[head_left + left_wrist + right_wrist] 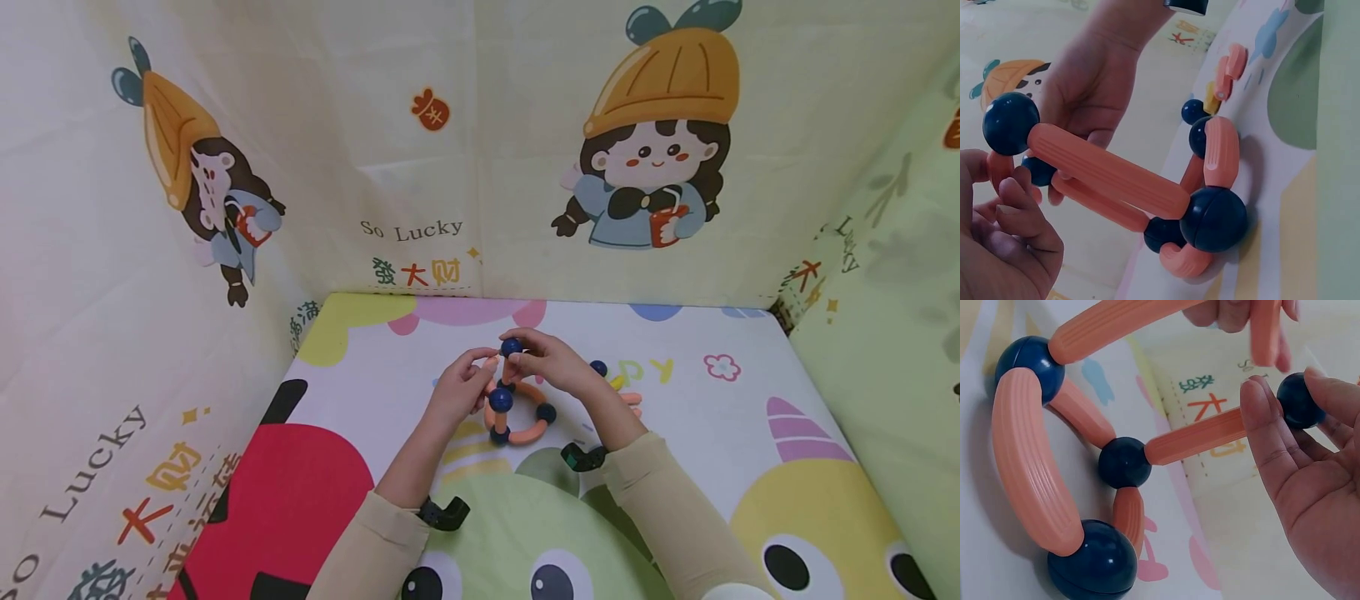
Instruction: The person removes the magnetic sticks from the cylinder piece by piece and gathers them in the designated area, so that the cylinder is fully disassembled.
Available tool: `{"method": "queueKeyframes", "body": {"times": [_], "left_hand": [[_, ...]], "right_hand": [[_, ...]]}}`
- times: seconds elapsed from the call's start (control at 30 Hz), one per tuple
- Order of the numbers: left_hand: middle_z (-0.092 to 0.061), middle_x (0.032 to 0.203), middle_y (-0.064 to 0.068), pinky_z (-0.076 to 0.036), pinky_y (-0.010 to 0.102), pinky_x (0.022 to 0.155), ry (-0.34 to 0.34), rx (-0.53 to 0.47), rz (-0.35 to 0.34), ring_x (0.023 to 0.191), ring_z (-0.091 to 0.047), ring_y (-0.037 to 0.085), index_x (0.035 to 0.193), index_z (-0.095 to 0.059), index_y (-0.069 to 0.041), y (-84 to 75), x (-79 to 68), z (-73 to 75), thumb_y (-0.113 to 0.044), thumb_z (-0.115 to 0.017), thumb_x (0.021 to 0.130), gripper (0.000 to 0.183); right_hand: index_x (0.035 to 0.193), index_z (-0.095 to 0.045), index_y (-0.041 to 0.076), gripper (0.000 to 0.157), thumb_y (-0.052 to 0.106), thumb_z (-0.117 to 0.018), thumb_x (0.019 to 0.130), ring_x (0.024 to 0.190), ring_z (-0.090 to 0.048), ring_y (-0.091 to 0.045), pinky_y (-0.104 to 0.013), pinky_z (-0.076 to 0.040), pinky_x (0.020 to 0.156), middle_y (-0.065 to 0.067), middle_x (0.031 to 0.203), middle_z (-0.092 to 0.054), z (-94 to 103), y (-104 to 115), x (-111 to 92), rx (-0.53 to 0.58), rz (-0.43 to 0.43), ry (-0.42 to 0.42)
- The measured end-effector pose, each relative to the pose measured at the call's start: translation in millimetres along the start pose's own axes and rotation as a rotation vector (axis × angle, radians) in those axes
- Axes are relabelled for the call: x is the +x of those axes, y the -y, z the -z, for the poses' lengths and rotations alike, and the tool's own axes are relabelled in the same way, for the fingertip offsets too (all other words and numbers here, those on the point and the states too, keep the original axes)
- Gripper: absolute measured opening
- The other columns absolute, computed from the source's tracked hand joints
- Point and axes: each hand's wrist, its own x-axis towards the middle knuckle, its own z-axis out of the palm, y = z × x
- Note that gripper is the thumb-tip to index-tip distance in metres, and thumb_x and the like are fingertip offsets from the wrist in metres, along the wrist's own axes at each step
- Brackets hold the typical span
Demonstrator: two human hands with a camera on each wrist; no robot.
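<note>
On the table stands a toy frame of orange sticks and dark blue balls, its base a ring of curved orange sticks [528,435]. Two straight sticks rise from the ring, each topped by a ball. My right hand [551,358] pinches the far top ball [1300,400] between thumb and fingers, over the end of its upright stick [1200,435]. My left hand [459,387] holds a short orange stick [1001,173] in its fingertips, close beside the near top ball [1011,124]. Part of that short stick is hidden by the fingers and ball.
Right of the frame, partly behind my right forearm, lie a loose blue ball [597,367], a yellow stick [617,382] and some orange sticks [632,400]. The tabletop has a printed cartoon cover [675,433]. Patterned cloth walls [517,183] enclose the back and sides.
</note>
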Motion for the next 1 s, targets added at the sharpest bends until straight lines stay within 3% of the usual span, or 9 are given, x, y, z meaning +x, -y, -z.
{"method": "queueKeyframes", "body": {"times": [0.23,0.37,0.5,0.7,0.77,0.9,1.0], "left_hand": [[-0.06,0.07,0.001,-0.037,0.024,0.046,-0.004,0.02,0.0,0.051,-0.047,0.016,0.127,-0.063,-0.026,3.3,0.3,1.5,-0.046,-0.057,0.099,0.035],[-0.061,0.072,0.0,-0.037,0.025,0.046,-0.015,0.028,0.008,0.053,-0.049,0.02,0.135,-0.059,-0.024,5.7,-1.1,3.1,-0.041,-0.053,0.101,0.038],[-0.063,0.079,0.004,-0.039,0.027,0.046,-0.045,0.013,0.034,0.055,-0.052,0.023,0.14,-0.052,-0.029,10.9,-3.8,5.5,-0.037,-0.049,0.104,0.038],[-0.068,0.098,0.009,-0.042,0.028,0.048,-0.087,0.036,0.067,0.058,-0.058,0.026,0.136,-0.054,-0.024,36.0,-5.1,8.6,-0.023,-0.045,0.101,0.035],[-0.068,0.106,0.005,-0.042,0.027,0.048,-0.067,0.067,0.096,0.058,-0.057,0.023,0.134,-0.056,-0.023,47.8,-4.7,9.3,-0.018,-0.046,0.097,0.038],[-0.067,0.094,0.008,-0.042,0.027,0.048,0.066,0.126,0.121,0.051,-0.048,0.016,0.133,-0.059,-0.021,67.0,-7.1,11.3,-0.013,-0.046,0.095,0.041],[-0.065,0.085,0.011,-0.044,0.028,0.05,0.186,0.174,0.073,0.051,-0.047,0.016,0.134,-0.058,-0.019,75.4,-9.9,13.4,-0.012,-0.046,0.097,0.039]], "right_hand": [[0.136,-0.052,0.025,0.033,0.027,-0.054,0.102,0.093,-0.07,-0.03,-0.054,-0.054,0.091,-0.02,0.101,-0.069,-0.4,-2,1,0.012,0.007,-0.004],[0.136,-0.052,0.025,0.034,0.027,-0.054,0.102,0.093,-0.07,-0.031,-0.054,-0.053,0.092,-0.02,0.101,-0.07,-0.9,-2,2,0.014,0.003,-0.01],[0.136,-0.052,0.024,0.034,0.027,-0.055,0.102,0.093,-0.07,-0.032,-0.055,-0.052,0.093,-0.02,0.1,-0.07,-1.5,-3,2,0.011,-0.003,-0.016],[0.135,-0.053,0.024,0.032,0.026,-0.054,0.103,0.092,-0.07,-0.031,-0.053,-0.054,0.091,-0.02,0.099,-0.071,-1.2,-5,2,0.007,0.014,-0.021],[0.134,-0.053,0.024,0.032,0.026,-0.054,0.103,0.092,-0.07,-0.031,-0.053,-0.054,0.091,-0.019,0.099,-0.071,-1.2,-6,2,0.013,0.014,-0.024],[0.134,-0.053,0.025,0.032,0.027,-0.054,0.103,0.094,-0.069,-0.032,-0.053,-0.053,0.092,-0.02,0.101,-0.071,-1.6,-6,1,0.018,0.006,-0.026],[0.134,-0.053,0.025,0.032,0.026,-0.054,0.103,0.094,-0.069,-0.034,-0.053,-0.054,0.091,-0.021,0.101,-0.07,-2.1,-5,1,0.019,0.011,-0.025]]}}
